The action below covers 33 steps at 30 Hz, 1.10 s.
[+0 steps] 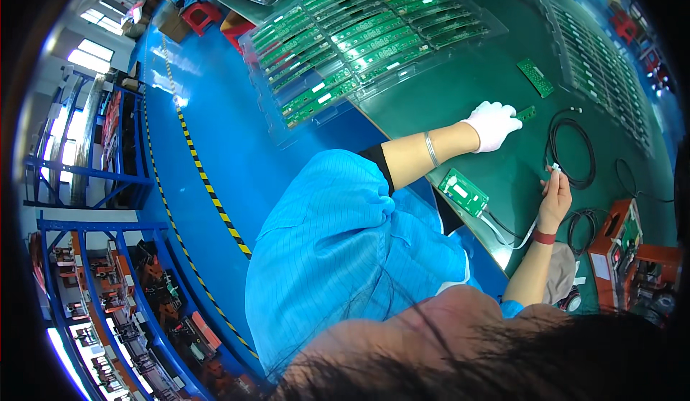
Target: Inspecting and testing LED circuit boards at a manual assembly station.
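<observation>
My left hand point(492, 126), in a white glove, is closed on the end of a small green circuit board point(527, 113) over the green table. My bare right hand point(555, 201), with a red band at its wrist, pinches a small white connector point(555, 167) at the fingertips. A coiled black cable point(594, 158) lies just beyond the right hand. Between my two arms, near the table's edge, a green board with a white module point(462, 192) rests with a white ribbon cable point(497, 234) running from it toward the right wrist. Another green board point(535, 77) lies flat beyond my left hand.
A clear tray point(338, 49) of green boards reaches over the table's left edge. Another filled tray point(600, 70) stands at the right. An orange-framed device point(614, 250) sits at the near right. Blue shelving point(93, 225) stands across the blue floor point(208, 135).
</observation>
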{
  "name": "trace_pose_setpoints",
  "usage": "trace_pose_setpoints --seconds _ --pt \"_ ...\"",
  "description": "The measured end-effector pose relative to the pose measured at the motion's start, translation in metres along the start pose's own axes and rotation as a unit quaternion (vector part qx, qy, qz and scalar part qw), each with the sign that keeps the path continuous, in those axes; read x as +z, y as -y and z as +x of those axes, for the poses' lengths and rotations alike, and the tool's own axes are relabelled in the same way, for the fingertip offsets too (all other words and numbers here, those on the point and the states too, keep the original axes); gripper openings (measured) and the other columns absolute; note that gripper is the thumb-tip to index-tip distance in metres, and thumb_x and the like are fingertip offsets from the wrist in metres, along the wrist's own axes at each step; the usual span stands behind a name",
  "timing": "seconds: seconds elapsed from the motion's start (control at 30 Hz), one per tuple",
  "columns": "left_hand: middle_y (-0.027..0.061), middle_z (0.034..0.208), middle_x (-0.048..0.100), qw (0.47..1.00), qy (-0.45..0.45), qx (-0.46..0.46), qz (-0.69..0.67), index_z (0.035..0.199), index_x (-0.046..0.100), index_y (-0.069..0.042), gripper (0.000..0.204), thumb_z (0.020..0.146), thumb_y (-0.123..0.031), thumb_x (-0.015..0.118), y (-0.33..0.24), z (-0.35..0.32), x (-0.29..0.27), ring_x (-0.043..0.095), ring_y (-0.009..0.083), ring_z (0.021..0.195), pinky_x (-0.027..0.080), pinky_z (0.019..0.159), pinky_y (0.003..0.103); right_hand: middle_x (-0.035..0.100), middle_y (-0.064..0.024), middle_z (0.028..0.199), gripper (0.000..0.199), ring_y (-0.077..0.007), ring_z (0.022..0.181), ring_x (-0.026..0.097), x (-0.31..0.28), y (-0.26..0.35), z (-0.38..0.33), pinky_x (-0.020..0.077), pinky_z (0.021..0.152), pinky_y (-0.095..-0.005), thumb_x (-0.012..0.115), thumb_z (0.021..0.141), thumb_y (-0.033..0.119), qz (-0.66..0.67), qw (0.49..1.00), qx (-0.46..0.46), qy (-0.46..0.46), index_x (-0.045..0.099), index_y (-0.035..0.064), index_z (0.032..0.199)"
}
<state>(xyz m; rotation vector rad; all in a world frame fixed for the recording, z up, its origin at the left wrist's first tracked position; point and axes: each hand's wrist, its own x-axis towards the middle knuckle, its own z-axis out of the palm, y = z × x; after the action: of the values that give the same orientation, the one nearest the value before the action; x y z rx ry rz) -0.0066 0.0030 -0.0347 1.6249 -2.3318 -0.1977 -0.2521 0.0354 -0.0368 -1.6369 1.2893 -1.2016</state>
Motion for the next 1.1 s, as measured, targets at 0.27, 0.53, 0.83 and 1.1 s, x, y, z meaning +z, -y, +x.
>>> trace_pose_setpoints --seconds 0.27,0.53,0.83,1.1 --pt "0.0094 0.121 0.059 0.977 -0.148 0.154 0.008 0.110 0.064 -0.014 0.029 0.081 -0.018 0.061 0.034 -0.053 -0.019 0.059 0.0282 0.099 0.047 0.085 0.040 0.057 0.0021 0.073 0.026 -0.0049 0.059 0.042 -0.005 -0.002 -0.006 0.0444 0.063 -0.0190 0.051 0.100 0.020 0.004 1.000 0.001 -0.005 0.067 0.0015 0.107" --pt "0.0110 0.104 0.069 0.942 -0.260 -0.188 0.100 0.107 0.068 -0.007 0.038 0.071 -0.018 0.063 0.188 -0.161 -0.123 0.064 0.0325 0.093 0.051 0.084 0.039 0.062 0.0010 0.080 0.026 -0.0051 0.058 0.043 -0.015 -0.018 -0.003 0.0441 0.062 -0.0195 0.051 0.099 0.020 -0.018 0.999 0.016 -0.046 0.068 0.0017 0.106" --pt "0.0132 0.117 0.063 0.882 -0.005 -0.400 0.250 0.118 0.059 -0.009 0.038 0.082 -0.018 0.057 0.245 -0.233 -0.155 0.062 0.0350 0.099 0.052 0.083 0.045 0.057 0.0021 0.072 0.026 -0.0050 0.058 0.042 0.009 -0.009 0.001 0.0444 0.062 -0.0195 0.052 0.099 0.021 0.006 1.000 0.010 -0.008 0.068 0.0020 0.105" --pt "0.0192 0.109 0.062 0.855 0.046 -0.429 0.288 0.116 0.056 -0.008 0.033 0.084 -0.014 0.051 0.245 -0.209 -0.151 0.060 0.0388 0.101 0.052 0.085 0.044 0.055 0.0025 0.069 0.026 -0.0051 0.057 0.041 0.004 -0.005 -0.006 0.0443 0.061 -0.0196 0.052 0.099 0.021 -0.002 1.000 0.009 -0.011 0.068 0.0018 0.105"
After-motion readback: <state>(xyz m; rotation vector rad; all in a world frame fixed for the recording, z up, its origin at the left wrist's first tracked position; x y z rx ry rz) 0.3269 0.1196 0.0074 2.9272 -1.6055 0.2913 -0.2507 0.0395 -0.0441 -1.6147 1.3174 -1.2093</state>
